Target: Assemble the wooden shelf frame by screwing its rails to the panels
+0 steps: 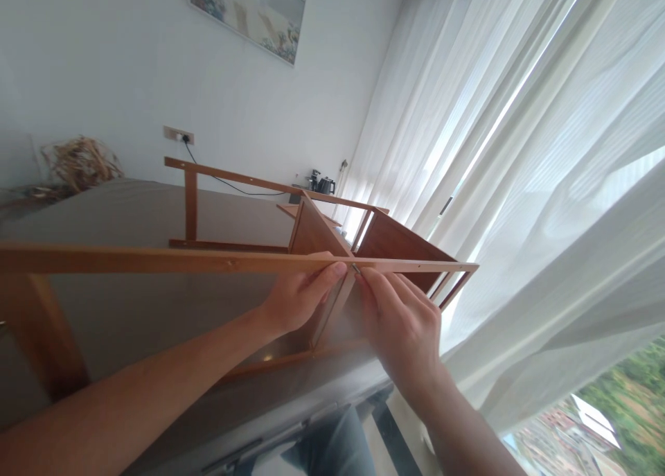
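Observation:
A brown wooden shelf frame lies on its side, its long front rail running across the view. My left hand is wrapped round this rail from below, thumb stretched along its front face. Just right of that thumb, my right hand pinches a small metal screw. The screw sits at the rail where a shelf panel meets it; how deep its tip goes is hidden. Another shelf panel stands farther right inside the frame.
The frame rests on a grey-covered surface. Behind are a black kettle, a wall socket with a plugged-in cord, and a dried-twig bundle. White curtains hang close on the right, beside a window.

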`<state>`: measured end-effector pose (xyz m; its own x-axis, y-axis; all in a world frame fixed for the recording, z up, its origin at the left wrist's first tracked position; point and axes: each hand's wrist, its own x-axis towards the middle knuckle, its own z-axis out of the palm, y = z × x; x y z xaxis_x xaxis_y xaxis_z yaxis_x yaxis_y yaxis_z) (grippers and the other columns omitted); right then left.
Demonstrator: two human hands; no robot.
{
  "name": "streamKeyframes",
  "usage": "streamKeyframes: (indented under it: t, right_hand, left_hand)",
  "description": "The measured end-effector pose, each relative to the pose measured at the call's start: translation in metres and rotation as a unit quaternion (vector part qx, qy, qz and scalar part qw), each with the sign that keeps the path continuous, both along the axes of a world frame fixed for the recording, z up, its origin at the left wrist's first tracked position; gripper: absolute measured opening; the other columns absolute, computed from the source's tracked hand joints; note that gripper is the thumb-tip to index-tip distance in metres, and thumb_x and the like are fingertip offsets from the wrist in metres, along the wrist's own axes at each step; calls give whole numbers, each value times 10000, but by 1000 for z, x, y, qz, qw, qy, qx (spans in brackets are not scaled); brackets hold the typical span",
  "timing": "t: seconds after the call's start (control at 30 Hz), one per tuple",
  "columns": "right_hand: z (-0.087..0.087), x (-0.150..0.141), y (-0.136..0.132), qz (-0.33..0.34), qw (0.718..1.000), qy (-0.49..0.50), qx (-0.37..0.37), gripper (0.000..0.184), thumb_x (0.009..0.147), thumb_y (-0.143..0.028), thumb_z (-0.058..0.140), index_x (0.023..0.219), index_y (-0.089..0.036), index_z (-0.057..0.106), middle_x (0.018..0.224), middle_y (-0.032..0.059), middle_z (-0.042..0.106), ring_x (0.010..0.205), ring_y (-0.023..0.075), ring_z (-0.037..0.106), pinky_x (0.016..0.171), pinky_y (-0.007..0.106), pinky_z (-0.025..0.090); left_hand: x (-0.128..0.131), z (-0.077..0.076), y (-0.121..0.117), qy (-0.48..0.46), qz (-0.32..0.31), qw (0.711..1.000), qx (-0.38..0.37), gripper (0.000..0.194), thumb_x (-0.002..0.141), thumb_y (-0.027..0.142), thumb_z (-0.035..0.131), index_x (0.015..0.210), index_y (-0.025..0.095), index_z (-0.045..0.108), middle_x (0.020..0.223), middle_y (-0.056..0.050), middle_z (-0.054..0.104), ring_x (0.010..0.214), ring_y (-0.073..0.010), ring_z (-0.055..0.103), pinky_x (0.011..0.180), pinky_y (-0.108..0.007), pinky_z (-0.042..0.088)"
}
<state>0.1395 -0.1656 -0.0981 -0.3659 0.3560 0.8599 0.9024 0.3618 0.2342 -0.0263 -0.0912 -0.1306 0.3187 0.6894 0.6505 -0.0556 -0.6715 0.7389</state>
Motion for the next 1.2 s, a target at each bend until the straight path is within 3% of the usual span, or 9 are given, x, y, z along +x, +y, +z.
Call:
streamKeyframes:
  t: [0.2, 0.3, 0.4, 0.5, 0.6, 0.73, 0.83, 0.97, 1.2]
  right_hand:
    - [-5, 10, -14, 111, 993, 30, -24, 175, 916, -49, 677, 1046, -164, 700, 834, 43, 743, 755, 171, 677, 716, 299, 521]
    - [-25, 20, -28, 141, 982, 121, -42, 242, 924, -47, 672, 1120, -183, 705, 907, 37, 769, 795, 161, 717, 742, 278, 553]
    - [-53, 34, -44, 94, 966, 224, -87, 184, 947, -119, 677, 1083, -228, 737, 940, 12, 786, 801, 154, 735, 737, 263, 553]
    - [-81, 45, -59, 64, 939, 303, -151, 83, 954, -212, 696, 972, -253, 766, 914, 2, 774, 802, 166, 719, 724, 280, 538]
    - [-100, 49, -70, 56, 913, 352, -199, 85, 954, -262, 702, 906, -254, 771, 865, 1, 745, 752, 159, 676, 667, 285, 511]
    - [-112, 43, -77, 75, 895, 372, -233, 79, 956, -237, 695, 956, -252, 773, 822, -8, 732, 680, 136, 656, 613, 266, 510]
    - [-115, 38, -78, 90, 910, 340, -222, 113, 958, -187, 683, 1006, -244, 768, 846, -4, 747, 701, 131, 686, 654, 256, 541]
    - [-121, 35, -77, 95, 938, 256, -214, 172, 978, -143, 642, 1072, -235, 753, 953, 21, 769, 818, 144, 732, 730, 247, 570]
    - [-133, 26, -57, 96, 963, 156, -199, 221, 1011, -128, 590, 1161, -224, 721, 1050, 46, 774, 855, 148, 749, 717, 244, 571]
  left_hand:
    - [0, 1, 0, 37, 24, 999, -1, 446, 1044, 458, 437, 676, 208, 473, 542, 61, 464, 537, -98, 492, 589, -243, 393]
    - [-4, -2, 2, 68, 43, 997, 17, 373, 999, 442, 483, 710, 207, 494, 588, 55, 492, 564, -105, 495, 602, -245, 399]
    - [-15, -10, 2, 154, 75, 982, 82, 346, 904, 403, 583, 649, 205, 458, 584, 51, 489, 558, -104, 461, 596, -255, 368]
    - [-29, -26, -6, 301, 95, 943, 102, 357, 885, 436, 602, 643, 204, 478, 599, 35, 539, 565, -122, 491, 594, -276, 351]
    - [-37, -47, -17, 441, 128, 886, 69, 367, 875, 575, 615, 894, 209, 639, 882, -38, 695, 745, -205, 638, 655, -314, 425]
    - [-38, -68, -26, 547, 122, 826, 57, 490, 885, 621, 621, 1121, 195, 672, 1144, -117, 679, 970, -301, 686, 776, -382, 505]
    - [-35, -75, -30, 570, 102, 810, 95, 308, 1009, 465, 509, 1005, 209, 681, 1090, -86, 687, 973, -272, 687, 775, -371, 512]
    - [-29, -77, -39, 589, 122, 783, 156, 249, 1046, 316, 460, 939, 195, 649, 1023, -82, 707, 946, -271, 702, 703, -356, 494]
    - [-24, -57, -46, 615, 191, 753, 137, 307, 1082, 386, 344, 1068, 216, 599, 780, -72, 723, 707, -302, 739, 590, -344, 443]
